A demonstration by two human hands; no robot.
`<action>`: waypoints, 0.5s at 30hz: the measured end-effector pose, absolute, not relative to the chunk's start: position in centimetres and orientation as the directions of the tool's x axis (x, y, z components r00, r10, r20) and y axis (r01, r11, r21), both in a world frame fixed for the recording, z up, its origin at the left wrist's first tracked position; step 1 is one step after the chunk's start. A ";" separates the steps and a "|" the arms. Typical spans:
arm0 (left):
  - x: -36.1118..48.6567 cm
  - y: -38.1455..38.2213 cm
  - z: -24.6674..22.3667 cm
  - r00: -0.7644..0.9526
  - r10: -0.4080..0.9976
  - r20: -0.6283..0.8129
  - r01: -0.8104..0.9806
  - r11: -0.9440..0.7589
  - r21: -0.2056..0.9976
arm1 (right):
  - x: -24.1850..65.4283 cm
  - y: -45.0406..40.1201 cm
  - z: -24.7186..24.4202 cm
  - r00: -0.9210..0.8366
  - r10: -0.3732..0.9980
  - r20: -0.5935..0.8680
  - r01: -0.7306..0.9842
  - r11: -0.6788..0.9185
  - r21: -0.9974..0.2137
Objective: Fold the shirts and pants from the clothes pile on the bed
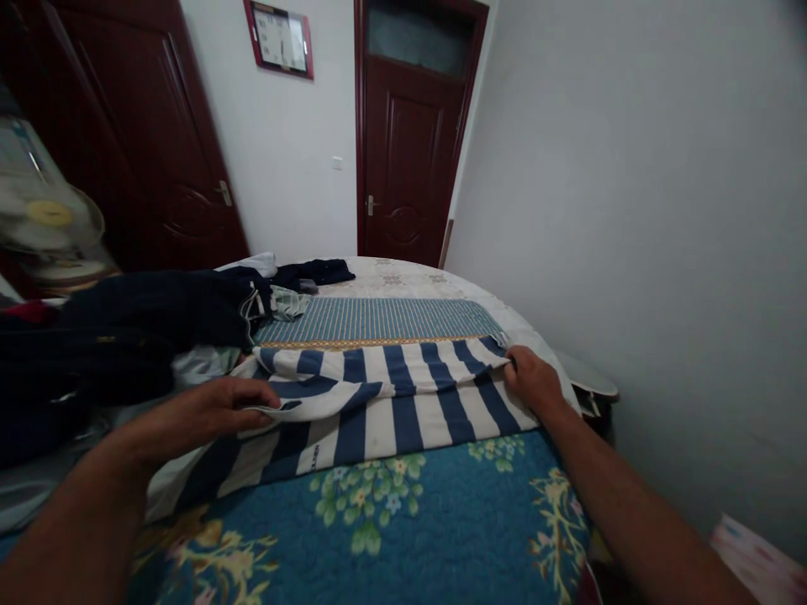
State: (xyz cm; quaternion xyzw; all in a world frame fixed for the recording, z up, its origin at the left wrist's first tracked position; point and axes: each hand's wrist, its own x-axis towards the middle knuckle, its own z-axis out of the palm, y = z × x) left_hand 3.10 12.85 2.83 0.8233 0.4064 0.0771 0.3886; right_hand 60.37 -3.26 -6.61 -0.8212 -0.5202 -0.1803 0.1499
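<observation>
A blue-and-white striped shirt lies spread sideways across the bed, its upper layer partly folded over and rumpled. Between thumb and fingers, my left hand pinches the shirt's white edge band on the left, lifting it a little. At the far right end of the same shirt, my right hand is closed on the fabric's edge; its fingertips are partly hidden. Small dark lettering shows on the shirt's lower left part.
A blue floral quilt covers the near side of the bed, with a striped mat behind the shirt. Dark clothes are heaped on the left. A fan stands beyond them. A wall runs along the right.
</observation>
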 end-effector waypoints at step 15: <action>6.2 12.7 -0.8 0.406 0.887 -0.221 0.867 -0.297 0.400 | 62.3 -5.7 -6.5 0.711 0.609 0.352 0.702 -0.588 -0.402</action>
